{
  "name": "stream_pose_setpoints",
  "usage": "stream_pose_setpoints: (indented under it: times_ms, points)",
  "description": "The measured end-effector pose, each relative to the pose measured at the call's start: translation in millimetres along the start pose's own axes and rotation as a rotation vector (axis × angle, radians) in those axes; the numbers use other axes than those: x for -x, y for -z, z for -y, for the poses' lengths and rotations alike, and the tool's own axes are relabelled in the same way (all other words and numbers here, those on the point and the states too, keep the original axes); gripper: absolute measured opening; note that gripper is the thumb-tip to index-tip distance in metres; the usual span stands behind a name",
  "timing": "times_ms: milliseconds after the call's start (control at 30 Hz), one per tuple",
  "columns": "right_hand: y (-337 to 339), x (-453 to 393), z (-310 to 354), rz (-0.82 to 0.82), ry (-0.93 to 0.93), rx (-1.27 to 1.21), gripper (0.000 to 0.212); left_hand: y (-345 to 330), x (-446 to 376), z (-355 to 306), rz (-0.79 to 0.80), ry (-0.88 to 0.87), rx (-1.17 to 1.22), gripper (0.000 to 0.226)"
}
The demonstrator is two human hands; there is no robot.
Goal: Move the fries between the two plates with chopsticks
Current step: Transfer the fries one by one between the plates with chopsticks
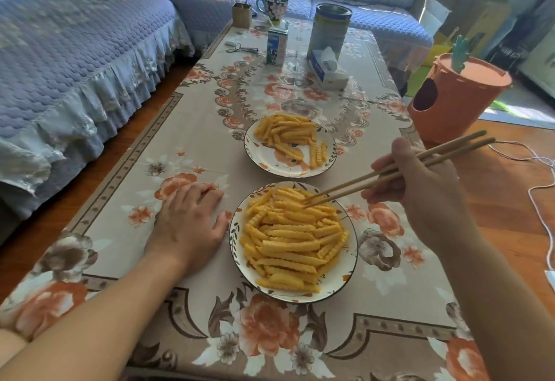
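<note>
Two white plates with a leaf pattern stand on the floral tablecloth. The near plate (350, 275) is heaped with crinkle-cut fries (291, 236). The far plate (264, 158) holds a smaller pile of fries (286, 132) on its far half. My right hand (420, 188) grips a pair of wooden chopsticks (390, 170); their tips touch the fries at the far edge of the near pile. My left hand (189, 221) rests flat on the cloth just left of the near plate, thumb close to its rim.
At the table's far end stand a milk carton (276, 47), a tissue pack (327, 71), a tall tin (330, 30), a mug (271, 8) and a small box (241, 15). An orange bin (450, 101) sits beyond the right edge. A sofa (75, 65) runs along the left.
</note>
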State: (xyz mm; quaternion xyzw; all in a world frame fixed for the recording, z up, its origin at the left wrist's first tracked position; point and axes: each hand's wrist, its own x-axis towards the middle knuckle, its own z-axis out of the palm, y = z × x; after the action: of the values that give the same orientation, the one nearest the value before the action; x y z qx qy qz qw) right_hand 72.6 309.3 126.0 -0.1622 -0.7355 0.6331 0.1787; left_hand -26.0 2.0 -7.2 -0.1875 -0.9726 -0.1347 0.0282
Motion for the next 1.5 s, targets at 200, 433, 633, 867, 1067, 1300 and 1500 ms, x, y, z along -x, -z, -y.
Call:
stream_pose_setpoints:
  times_ms: [200, 433, 633, 867, 1067, 1300, 1500]
  points:
    - [27.3, -20.5, -17.7, -0.174, -0.038, -0.132, 0.042, -1.7, 0.1, 2.6, -0.009, -0.009, -0.013, 0.053]
    - [-1.9, -39.0, -27.9, -0.202, 0.037, 0.037, 0.031, -3.2, -0.9, 4.0, -0.021, -0.016, -0.012, 0.053]
    - [-43.6, -65.0, -25.5, -0.224, 0.219, 0.303, 0.027, -3.8, -1.3, 3.8, -0.02, -0.016, -0.01, 0.051]
    - [-70.8, -84.1, -23.7, -0.288, 0.228, 0.483, 0.045, -3.7, -1.5, 4.0, -0.032, -0.023, 0.004, 0.051]
    - [-83.5, -98.2, -23.4, -0.309, 0.15, 0.503, 0.049, -4.0, -1.9, 5.6, -0.029, -0.019, 0.019, 0.049]
    - [-80.5, -90.3, -16.2, -0.345, 0.132, 0.483, 0.048, -3.1, -0.3, 6.0, -0.018, -0.025, 0.005, 0.047]
    - [-45.3, -57.1, 24.4, -0.299, 0.096, 0.149, 0.048, -3.0, -1.0, 5.2, -0.019, -0.028, 0.006, 0.048]
